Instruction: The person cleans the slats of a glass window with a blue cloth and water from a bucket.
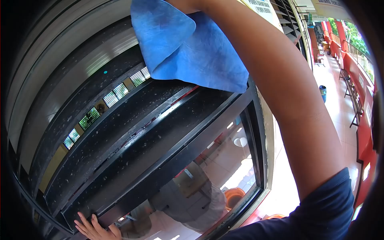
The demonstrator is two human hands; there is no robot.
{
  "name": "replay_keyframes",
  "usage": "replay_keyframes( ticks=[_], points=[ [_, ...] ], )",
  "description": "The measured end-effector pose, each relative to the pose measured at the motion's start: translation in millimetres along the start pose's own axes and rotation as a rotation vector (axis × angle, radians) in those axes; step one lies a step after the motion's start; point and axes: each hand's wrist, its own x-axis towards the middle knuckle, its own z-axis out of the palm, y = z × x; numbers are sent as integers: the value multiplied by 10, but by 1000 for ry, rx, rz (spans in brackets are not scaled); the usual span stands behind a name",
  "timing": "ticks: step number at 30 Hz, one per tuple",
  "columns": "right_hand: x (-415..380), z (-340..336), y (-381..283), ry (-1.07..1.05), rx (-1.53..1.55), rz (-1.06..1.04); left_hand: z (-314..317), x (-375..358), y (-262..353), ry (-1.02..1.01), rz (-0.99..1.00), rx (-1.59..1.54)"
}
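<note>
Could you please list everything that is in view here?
Cloth: one, blue, top centre
Slats: several, dark and speckled, left and centre
Glass pane: one, reflective, bottom centre
Bin: one, blue, on the walkway
Walkway: one, pale, right
Bench: at least one, dark, far right
Wall: one, red, far right
Sleeve: one, navy, bottom right
Left hand: one, bottom left
Right hand: one, partly cropped, at the cloth
</note>
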Motion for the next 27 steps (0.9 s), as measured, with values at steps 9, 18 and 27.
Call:
replay_keyframes(
  ticks=[9,18,27],
  points=[
    [-270,-174,-303,38,-175,29,-65,192,198,118,-102,-163],
    [-1192,-766,638,309,-589,310,20,26,11,71,42,-52],
    [-1405,-776,406,166,-578,326,34,3,15,88,36,-57]
  ],
)
